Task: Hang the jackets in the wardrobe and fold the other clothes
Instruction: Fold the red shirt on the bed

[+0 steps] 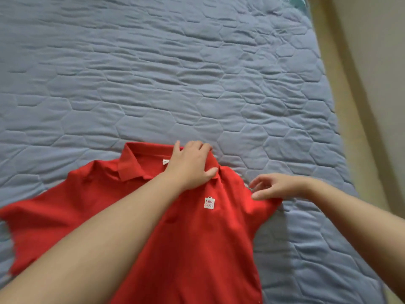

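Note:
A red polo shirt (192, 242) with a small white chest logo lies face up on the blue quilted bed cover (175, 84), its collar pointing away from me. My left hand (190, 166) reaches across the shirt and grips the right side of the collar, fingers curled over its edge and thumb on the fabric. My right hand (278, 186) sits at the shirt's right shoulder and sleeve. Its thumb touches the sleeve, and its fingers are loosely curled just above the fabric with a gap to the thumb. The shirt's lower part runs out of view at the bottom.
The bed cover stretches far ahead and to the left with nothing else on it. Along the right side runs the bed's edge, then a beige wall or floor strip (361, 84).

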Motion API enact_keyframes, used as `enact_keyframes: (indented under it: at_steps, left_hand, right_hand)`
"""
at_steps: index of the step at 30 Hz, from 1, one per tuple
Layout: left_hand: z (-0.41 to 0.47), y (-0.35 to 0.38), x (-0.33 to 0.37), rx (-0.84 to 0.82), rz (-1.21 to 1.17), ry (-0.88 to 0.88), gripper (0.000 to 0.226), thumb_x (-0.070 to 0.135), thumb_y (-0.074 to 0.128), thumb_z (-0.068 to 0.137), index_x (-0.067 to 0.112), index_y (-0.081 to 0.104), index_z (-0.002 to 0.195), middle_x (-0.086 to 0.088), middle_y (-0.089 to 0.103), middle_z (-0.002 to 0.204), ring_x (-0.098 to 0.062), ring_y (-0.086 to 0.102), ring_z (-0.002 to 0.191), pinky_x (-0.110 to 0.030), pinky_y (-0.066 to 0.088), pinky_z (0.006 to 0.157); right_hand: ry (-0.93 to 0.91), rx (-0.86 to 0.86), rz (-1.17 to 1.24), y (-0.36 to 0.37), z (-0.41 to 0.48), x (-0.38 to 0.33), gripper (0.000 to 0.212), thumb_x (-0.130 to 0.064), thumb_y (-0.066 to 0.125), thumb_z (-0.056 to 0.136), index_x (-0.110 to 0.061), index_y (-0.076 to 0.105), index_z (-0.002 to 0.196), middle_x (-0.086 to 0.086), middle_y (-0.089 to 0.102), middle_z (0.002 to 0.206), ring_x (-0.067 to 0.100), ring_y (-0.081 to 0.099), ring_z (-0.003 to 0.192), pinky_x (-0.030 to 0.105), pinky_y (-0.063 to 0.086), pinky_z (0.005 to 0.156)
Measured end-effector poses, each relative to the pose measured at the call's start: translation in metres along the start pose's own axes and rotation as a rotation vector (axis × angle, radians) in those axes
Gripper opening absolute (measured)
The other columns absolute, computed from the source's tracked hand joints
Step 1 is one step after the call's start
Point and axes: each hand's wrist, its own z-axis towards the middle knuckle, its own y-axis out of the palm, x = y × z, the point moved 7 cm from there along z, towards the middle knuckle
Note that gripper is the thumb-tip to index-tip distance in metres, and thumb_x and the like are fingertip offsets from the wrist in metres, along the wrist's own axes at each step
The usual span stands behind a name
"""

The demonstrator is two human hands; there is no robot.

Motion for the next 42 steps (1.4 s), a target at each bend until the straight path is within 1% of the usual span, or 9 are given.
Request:
enact_keyframes:
  at_steps: [4,7,17,24,28,33,36,39,42]
  left_hand:
    - [0.029,0.017,0.022,-0.137,0.089,-0.03,0.058,0.048,0.051,0.084,0.02,0.041,0.134,-0.005,0.044,0.138,-0.023,0.035,0.133,-0.055,0.02,0.111]
    - [0.039,0.02,0.003,-0.17,0.217,-0.074,0.039,0.034,0.055,0.084,0.018,0.049,0.119,-0.008,0.051,0.125,-0.027,0.046,0.122,-0.045,0.033,0.099]
    - [0.055,0.016,-0.046,-0.006,-0.292,-0.173,0.024,0.003,0.058,0.083,0.013,0.064,0.104,-0.013,0.067,0.111,-0.03,0.06,0.106,-0.037,0.046,0.089]
    - [0.057,0.037,-0.028,-0.209,-0.008,-0.201,0.033,0.05,0.051,0.085,0.025,0.057,0.106,-0.002,0.057,0.115,-0.025,0.05,0.114,-0.042,0.035,0.092]
    - [0.05,0.03,0.032,-0.089,0.075,0.188,0.037,0.031,0.054,0.08,0.025,0.053,0.116,0.0,0.054,0.118,-0.022,0.048,0.117,-0.041,0.036,0.096]
    - [0.056,0.043,0.06,-0.218,0.182,0.288,0.019,0.022,0.049,0.089,0.022,0.055,0.107,-0.002,0.063,0.116,-0.025,0.057,0.111,-0.036,0.039,0.087]
    - [0.065,0.034,0.049,-0.179,0.048,0.234,0.014,0.019,0.052,0.089,0.023,0.058,0.101,-0.001,0.064,0.112,-0.027,0.058,0.106,-0.037,0.043,0.083]
    - [0.061,0.042,0.042,-0.239,0.183,0.24,0.013,0.026,0.048,0.092,0.024,0.055,0.103,-0.001,0.064,0.115,-0.025,0.057,0.11,-0.036,0.038,0.082]
    - [0.061,0.047,0.045,-0.237,0.182,0.231,0.018,0.038,0.045,0.092,0.025,0.053,0.102,-0.001,0.064,0.116,-0.024,0.057,0.11,-0.036,0.036,0.082]
  right_hand:
    - [-0.026,0.042,-0.026,-0.001,-0.018,0.021,0.017,-0.014,0.077,0.079,-0.016,0.063,0.089,-0.004,0.059,0.076,0.005,0.052,0.066,0.016,0.043,0.06]
    - [-0.024,0.226,0.461,-0.019,-0.032,0.052,0.015,-0.004,0.072,0.081,-0.011,0.059,0.078,0.0,0.055,0.065,0.006,0.051,0.056,0.018,0.043,0.052]
    - [-0.074,0.331,1.5,0.016,-0.035,0.087,0.025,-0.009,0.05,0.081,-0.005,0.071,0.067,0.008,0.064,0.066,0.013,0.061,0.058,0.023,0.054,0.056]
    - [0.041,0.136,1.052,0.034,-0.023,0.076,0.029,-0.036,0.056,0.09,-0.011,0.067,0.085,0.01,0.065,0.087,0.018,0.058,0.082,0.032,0.045,0.083]
    - [-0.158,0.481,0.733,0.013,-0.039,0.06,0.021,-0.018,0.061,0.09,-0.012,0.066,0.07,0.003,0.057,0.072,0.009,0.048,0.068,0.023,0.038,0.064]
    - [-0.29,0.645,1.362,0.016,-0.06,0.063,0.032,-0.016,0.038,0.1,-0.002,0.065,0.094,0.007,0.073,0.078,0.011,0.068,0.071,0.021,0.055,0.069]
    - [-0.357,0.34,1.322,0.031,-0.066,0.056,0.037,-0.027,0.045,0.093,-0.026,0.049,0.13,0.009,0.068,0.072,0.012,0.064,0.056,0.022,0.054,0.055]
    - [-0.295,0.169,1.333,0.053,-0.063,0.069,0.069,-0.021,0.064,0.083,-0.057,0.032,0.133,0.012,0.059,0.088,0.015,0.057,0.065,0.039,0.056,0.069]
    - [-0.137,0.309,1.175,0.062,-0.055,0.083,0.06,-0.021,0.067,0.079,-0.037,0.043,0.132,0.01,0.058,0.103,0.016,0.062,0.087,0.033,0.057,0.066]
